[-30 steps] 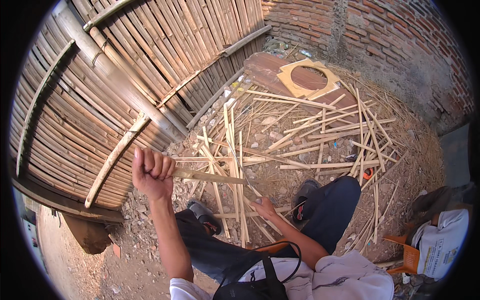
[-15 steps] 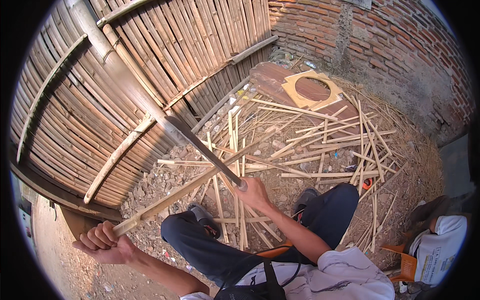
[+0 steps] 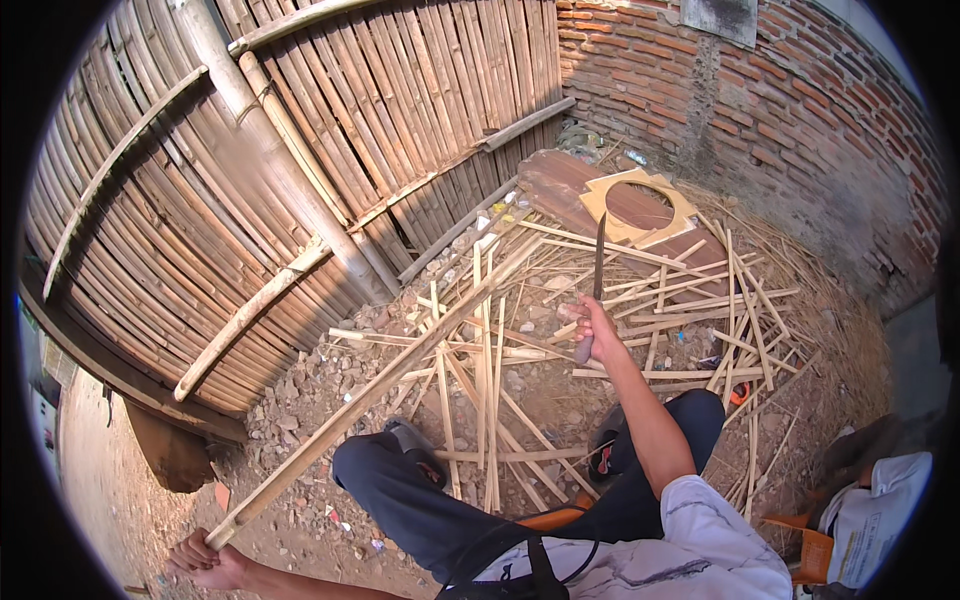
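My left hand (image 3: 210, 566) is wrapped round the lower end of a long split bamboo strip (image 3: 352, 408). The strip slants up and away to the right, over several loose bamboo slats (image 3: 487, 385) on the ground. In my right hand (image 3: 598, 330), a machete (image 3: 600, 262) with a dark narrow blade points upward, and the bottom of its handle shows below my fingers. Blade and strip are apart. Behind the blade lies a yellowish square board (image 3: 672, 232) with a round hole, resting on a brown panel (image 3: 560, 190).
A bamboo wall (image 3: 130, 230) rises at the left, and a brick wall (image 3: 800, 140) closes the back right. Rubble and straw cover the ground. An orange tape measure (image 3: 740, 393) lies among slats at the right. A white sack (image 3: 880, 520) sits at the lower right.
My right hand has swung the machete away from the strip, to the right, and its blade now stands upright. My left hand has gone lower, with the bamboo strip still in it.
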Motion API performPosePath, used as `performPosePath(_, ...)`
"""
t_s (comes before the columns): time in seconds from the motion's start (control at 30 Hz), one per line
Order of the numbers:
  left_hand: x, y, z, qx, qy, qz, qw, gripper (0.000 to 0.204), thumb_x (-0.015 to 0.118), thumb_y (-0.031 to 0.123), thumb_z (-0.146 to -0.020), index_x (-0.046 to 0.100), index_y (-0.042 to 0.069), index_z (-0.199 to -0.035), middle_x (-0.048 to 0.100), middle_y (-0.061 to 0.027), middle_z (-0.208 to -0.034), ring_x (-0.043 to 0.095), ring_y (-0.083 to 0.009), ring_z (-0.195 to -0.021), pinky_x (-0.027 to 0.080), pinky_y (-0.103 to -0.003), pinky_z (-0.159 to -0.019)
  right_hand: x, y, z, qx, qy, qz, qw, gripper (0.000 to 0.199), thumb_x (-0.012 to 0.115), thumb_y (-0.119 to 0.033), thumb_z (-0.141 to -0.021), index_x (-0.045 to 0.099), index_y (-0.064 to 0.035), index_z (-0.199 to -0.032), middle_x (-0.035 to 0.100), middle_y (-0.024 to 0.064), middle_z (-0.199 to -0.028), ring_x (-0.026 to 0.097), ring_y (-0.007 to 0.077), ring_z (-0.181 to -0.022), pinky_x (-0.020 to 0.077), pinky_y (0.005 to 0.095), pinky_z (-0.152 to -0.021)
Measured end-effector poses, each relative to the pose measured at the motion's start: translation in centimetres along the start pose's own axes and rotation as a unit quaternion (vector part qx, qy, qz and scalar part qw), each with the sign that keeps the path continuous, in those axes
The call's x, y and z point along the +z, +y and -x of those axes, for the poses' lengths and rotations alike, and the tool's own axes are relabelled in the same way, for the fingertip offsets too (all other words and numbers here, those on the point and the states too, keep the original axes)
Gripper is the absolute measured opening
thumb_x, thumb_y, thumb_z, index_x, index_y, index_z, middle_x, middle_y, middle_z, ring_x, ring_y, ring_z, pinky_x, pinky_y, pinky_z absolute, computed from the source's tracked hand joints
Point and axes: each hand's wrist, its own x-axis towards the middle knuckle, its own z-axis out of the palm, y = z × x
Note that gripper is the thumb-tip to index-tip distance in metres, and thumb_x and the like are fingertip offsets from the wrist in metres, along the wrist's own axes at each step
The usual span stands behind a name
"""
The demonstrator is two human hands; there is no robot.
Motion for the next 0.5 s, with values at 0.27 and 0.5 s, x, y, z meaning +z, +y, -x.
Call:
performPosePath(0.27, -3.9, -6.4, 2.9, -0.107, 0.05, 0.048, 0.992, 0.055, 0.037, 0.031, -0.113, 0.027, 0.017, -0.061, 0.026, 0.0018, -0.052, 0.021, -0.0096, -0.043, 0.021, -0.025, -0.042, 6.7, -7.3, 5.9, -0.059, -0.113, -0.191, 0.973, 0.051, 0.063, -0.053, -0.098, 0.065, -0.0054, -0.115, 0.032, -0.0113, -0.049, 0.031, 0.0023, -0.037, 0.0325, 0.0213, -0.04)
performPosePath(0.5, -4.4, -10.5, 7.6, -0.156, 0.373, -0.352, 0.844, 0.045, 0.056, 0.046, -0.105, 0.055, 0.001, -0.111, 0.057, -0.0164, -0.113, 0.059, -0.0229, -0.108, 0.047, -0.044, -0.102, 7.7, -10.0, 9.3, -0.162, -0.077, -0.234, 0.956, 0.025, 0.066, -0.035, -0.098, 0.055, -0.0153, -0.086, 0.031, -0.011, -0.048, 0.033, 0.0028, -0.037, 0.0332, 0.0216, -0.04)
